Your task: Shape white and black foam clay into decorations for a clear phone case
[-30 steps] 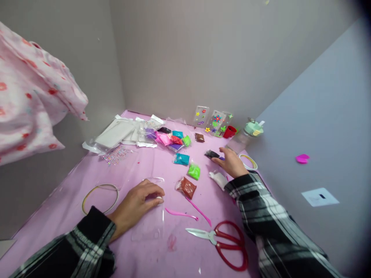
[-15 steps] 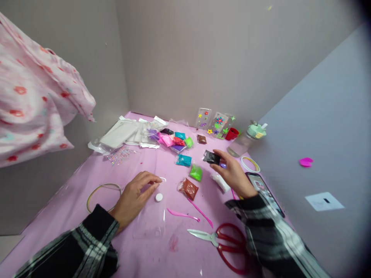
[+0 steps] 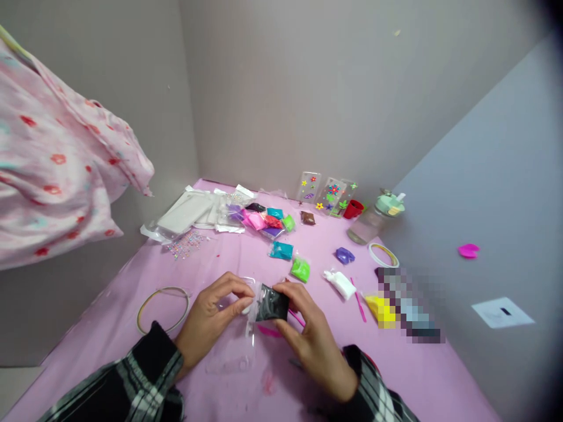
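My right hand (image 3: 310,334) grips a small clear packet of black clay (image 3: 272,303) between thumb and fingers, over the middle of the table. At the packet's clear left edge, the thumb and index finger of my left hand (image 3: 220,308) are closed together on it. Below them lies a transparent phone case (image 3: 231,351), flat on the table. A small white disc (image 3: 246,309) shows partly behind my left fingertips. Pink modelling tools (image 3: 269,331) are partly hidden by my right hand, which also covers most of the scissors and the brown packet.
Beyond my hands lie a green packet (image 3: 301,269), a blue packet (image 3: 281,251), a purple one (image 3: 345,255) and a white one (image 3: 340,285). Decorated cases (image 3: 333,193) lean at the back wall near a bottle (image 3: 365,225). A ring (image 3: 139,310) sits left; pink cloth (image 3: 65,158) hangs there.
My right hand has brought the black clay packet left and nearer, from beside the purple packet to my left hand. My left fingers now meet the packet's edge.
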A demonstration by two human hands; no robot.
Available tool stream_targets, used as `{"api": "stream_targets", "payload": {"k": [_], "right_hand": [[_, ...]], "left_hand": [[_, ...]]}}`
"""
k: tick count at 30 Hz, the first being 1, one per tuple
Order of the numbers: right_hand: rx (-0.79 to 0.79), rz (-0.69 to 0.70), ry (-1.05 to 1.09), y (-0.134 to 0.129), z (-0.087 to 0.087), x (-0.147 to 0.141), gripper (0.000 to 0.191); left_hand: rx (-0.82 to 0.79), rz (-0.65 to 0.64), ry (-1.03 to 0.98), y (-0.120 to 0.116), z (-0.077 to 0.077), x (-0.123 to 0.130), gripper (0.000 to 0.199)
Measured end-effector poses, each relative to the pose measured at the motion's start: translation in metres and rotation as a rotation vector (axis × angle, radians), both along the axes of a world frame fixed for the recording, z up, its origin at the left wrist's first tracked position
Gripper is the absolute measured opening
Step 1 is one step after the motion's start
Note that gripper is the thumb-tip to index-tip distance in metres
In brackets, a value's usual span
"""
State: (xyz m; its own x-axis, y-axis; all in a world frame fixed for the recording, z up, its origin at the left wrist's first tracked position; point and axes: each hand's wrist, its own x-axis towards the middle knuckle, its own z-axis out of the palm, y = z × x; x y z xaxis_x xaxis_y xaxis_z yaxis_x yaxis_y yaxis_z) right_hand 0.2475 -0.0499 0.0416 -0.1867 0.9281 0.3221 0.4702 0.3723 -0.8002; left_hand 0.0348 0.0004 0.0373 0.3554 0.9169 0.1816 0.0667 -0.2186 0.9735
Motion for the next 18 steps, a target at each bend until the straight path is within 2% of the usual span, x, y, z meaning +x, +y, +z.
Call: {"api": "stream_targets", "payload": {"k": [6, 10, 18], "right_hand": [[0.113, -0.011, -0.122, -0.0022, -0.0056, 0.0019, 0.048], [0.138, 0.007, -0.128, -0.0018, -0.0060, 0.0025, 0.047], [0.135, -0.030, -0.130, -0.0021, -0.0078, 0.0023, 0.048]], "left_hand": [[-0.173, -0.088, -0.002, 0.0021, -0.0019, 0.0039, 0.013], [-0.272, -0.140, -0.025, 0.0040, -0.0021, 0.0056, 0.019], [-0.326, -0.156, -0.075, 0.0055, 0.0000, 0.0017, 0.028]]}}
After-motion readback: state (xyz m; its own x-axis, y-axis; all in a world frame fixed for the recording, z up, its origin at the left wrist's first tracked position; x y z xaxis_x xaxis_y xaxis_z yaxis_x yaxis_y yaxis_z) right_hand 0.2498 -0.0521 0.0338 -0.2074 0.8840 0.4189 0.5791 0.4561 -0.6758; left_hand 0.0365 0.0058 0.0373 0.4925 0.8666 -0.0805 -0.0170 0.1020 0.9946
